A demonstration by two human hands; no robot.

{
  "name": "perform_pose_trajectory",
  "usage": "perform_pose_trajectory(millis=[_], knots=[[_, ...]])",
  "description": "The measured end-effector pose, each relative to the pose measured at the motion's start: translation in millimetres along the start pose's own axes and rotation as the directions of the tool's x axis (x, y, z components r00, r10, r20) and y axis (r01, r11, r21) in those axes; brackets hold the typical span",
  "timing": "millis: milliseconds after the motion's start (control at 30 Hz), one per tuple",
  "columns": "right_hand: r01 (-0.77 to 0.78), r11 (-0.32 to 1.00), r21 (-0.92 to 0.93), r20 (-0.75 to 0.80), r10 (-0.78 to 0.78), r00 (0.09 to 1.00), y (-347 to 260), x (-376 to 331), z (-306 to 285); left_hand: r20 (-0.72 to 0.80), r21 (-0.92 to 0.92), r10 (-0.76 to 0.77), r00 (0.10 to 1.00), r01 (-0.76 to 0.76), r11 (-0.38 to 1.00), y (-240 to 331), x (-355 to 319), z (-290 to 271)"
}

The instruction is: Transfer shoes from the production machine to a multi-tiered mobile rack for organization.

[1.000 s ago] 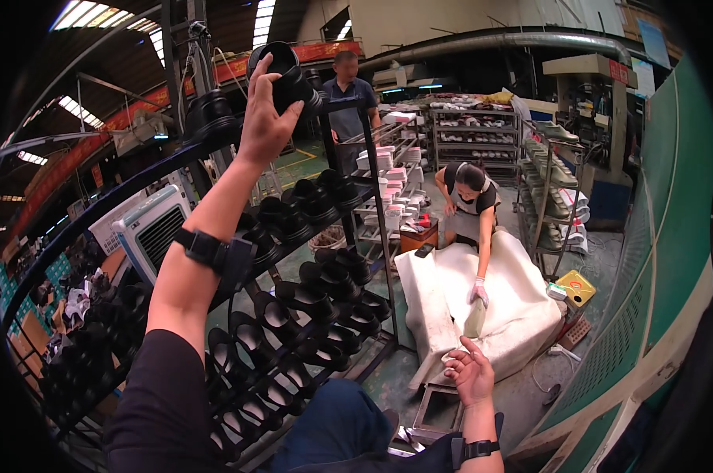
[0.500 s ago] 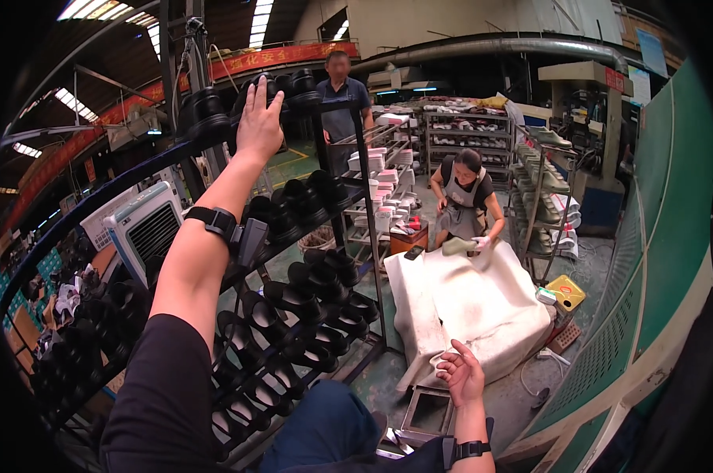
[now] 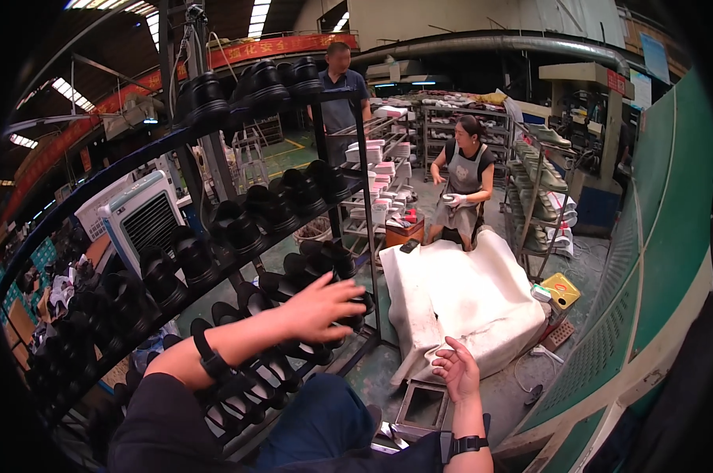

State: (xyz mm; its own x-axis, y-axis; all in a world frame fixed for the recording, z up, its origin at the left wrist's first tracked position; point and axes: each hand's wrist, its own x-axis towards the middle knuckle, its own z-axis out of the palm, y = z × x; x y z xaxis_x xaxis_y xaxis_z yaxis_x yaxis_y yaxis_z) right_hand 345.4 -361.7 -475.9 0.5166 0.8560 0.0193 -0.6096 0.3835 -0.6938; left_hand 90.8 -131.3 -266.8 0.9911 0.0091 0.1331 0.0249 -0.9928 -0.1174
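My left hand (image 3: 322, 311) hangs in front of the shoe rack with its fingers stretched apart and nothing in them. Behind it, rows of black shoes (image 3: 242, 303) fill the lower tiers, partly covered by my forearm. A pair of black shoes (image 3: 260, 87) is on the rack's top rail, with others beside it. My right hand (image 3: 459, 372) is held up near the front of a white-covered table (image 3: 475, 288). Its fingers are loosely bent and apart, and I see nothing in them.
A dark metal rack (image 3: 270, 241) runs along my left. Beyond the table a co-worker (image 3: 465, 169) in an apron stands holding something small; another person (image 3: 342, 102) is behind the rack. A green panel (image 3: 656, 221) borders the right, near a yellow container (image 3: 561, 292).
My left hand has come down from the shoes on the top rail to the lower tiers. My right hand has hardly moved. The aproned co-worker has straightened up from the table.
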Motion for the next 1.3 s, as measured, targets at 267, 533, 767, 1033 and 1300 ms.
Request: perform_pose_trajectory(millis=[267, 533, 767, 1033, 1300], knots=[[-0.047, 0.995, -0.084, -0.048, 0.043, 0.998, -1.2, -0.6, -5.4, -0.053, -0.297, -0.063, 0.997, 0.045, 0.954, 96.7, -72.1, 138.2], [-0.088, 0.989, -0.121, -0.086, 0.078, 0.993, 1.7, -3.3, -5.7, -0.148, -0.461, -0.233, 0.961, 0.142, 0.876, 92.2, -83.7, 148.7], [-0.076, 0.984, -0.163, -0.087, 0.062, 0.994, 7.8, -9.1, 20.0, -0.131, -0.496, -0.308, 0.942, 0.207, 0.843, 85.2, -77.7, 150.4], [0.187, 0.7, -0.689, 0.384, 0.133, 0.914, -74.3, 19.0, 207.4, -0.055, -0.506, -0.403, 0.913, 0.323, 0.8, 95.4, -76.9, 141.0], [0.23, -0.124, -0.965, 0.149, 0.46, 0.875, -299.3, -181.0, 241.3, -0.135, -0.586, -0.287, 0.948, 0.157, 0.795, 96.8, -86.3, 155.1]])
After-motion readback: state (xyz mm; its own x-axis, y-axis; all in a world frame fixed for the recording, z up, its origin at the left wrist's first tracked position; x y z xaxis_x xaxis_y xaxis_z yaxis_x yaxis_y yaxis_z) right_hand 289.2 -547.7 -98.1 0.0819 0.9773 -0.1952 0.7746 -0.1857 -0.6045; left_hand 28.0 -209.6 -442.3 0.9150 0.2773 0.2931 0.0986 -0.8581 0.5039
